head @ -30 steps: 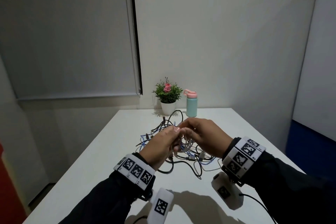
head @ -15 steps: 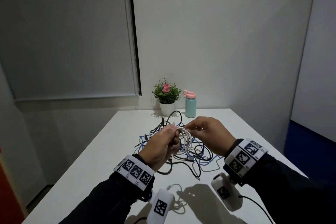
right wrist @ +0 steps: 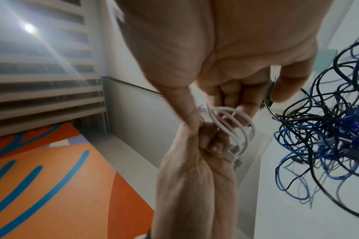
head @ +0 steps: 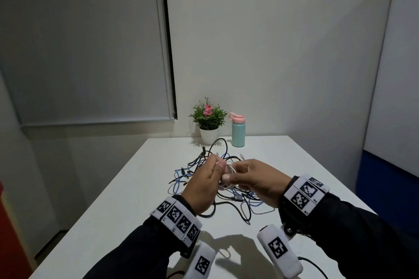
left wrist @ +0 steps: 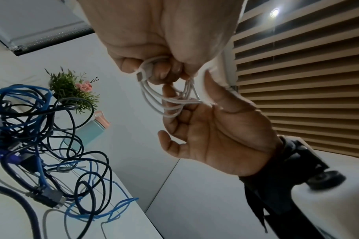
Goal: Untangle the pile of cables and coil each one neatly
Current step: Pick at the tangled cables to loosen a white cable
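A small white cable coil (head: 227, 171) (left wrist: 168, 103) (right wrist: 234, 124) is held up between both hands above the table. My left hand (head: 216, 166) (left wrist: 154, 71) grips one side of the coil with its fingers curled round the loops, and a plug end sticks out by them. My right hand (head: 228, 179) (left wrist: 197, 103) pinches the opposite side of the loops between thumb and fingers. Underneath and behind the hands lies the tangled pile of black and blue cables (head: 229, 201) (left wrist: 37, 142) (right wrist: 328, 137) on the white table (head: 127, 199).
A potted plant (head: 208, 120) and a teal bottle with a pink lid (head: 238, 130) stand at the table's far edge, just beyond the pile. Walls close the far and right sides. Bare tabletop lies left of the pile and in front of it.
The right hand has moved in toward the left hand and now pinches the coil close beside it; the loops that hung in the open between the hands are mostly covered.
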`<action>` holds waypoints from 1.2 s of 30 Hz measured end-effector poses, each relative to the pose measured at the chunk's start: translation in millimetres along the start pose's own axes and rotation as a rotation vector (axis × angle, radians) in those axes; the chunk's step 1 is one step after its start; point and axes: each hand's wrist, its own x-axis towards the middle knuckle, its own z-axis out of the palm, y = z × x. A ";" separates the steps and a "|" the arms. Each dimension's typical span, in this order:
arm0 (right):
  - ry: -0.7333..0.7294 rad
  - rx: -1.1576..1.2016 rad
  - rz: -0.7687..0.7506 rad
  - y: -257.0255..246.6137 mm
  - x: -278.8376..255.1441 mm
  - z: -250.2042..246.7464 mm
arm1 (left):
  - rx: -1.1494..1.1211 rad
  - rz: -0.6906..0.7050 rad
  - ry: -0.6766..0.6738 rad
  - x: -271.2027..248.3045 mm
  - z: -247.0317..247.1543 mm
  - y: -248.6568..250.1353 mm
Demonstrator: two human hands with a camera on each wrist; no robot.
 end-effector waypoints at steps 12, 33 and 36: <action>0.260 0.040 -0.093 6.9 8.7 3.3 | 0.117 0.060 0.107 6.4 -1.5 -3.3; 0.263 -0.321 -0.188 -7.2 13.2 -5.6 | -0.540 -0.385 0.051 12.2 -6.5 24.2; 0.258 -0.130 -0.127 -5.8 13.2 -7.6 | -0.328 -0.299 0.064 10.7 -6.0 19.5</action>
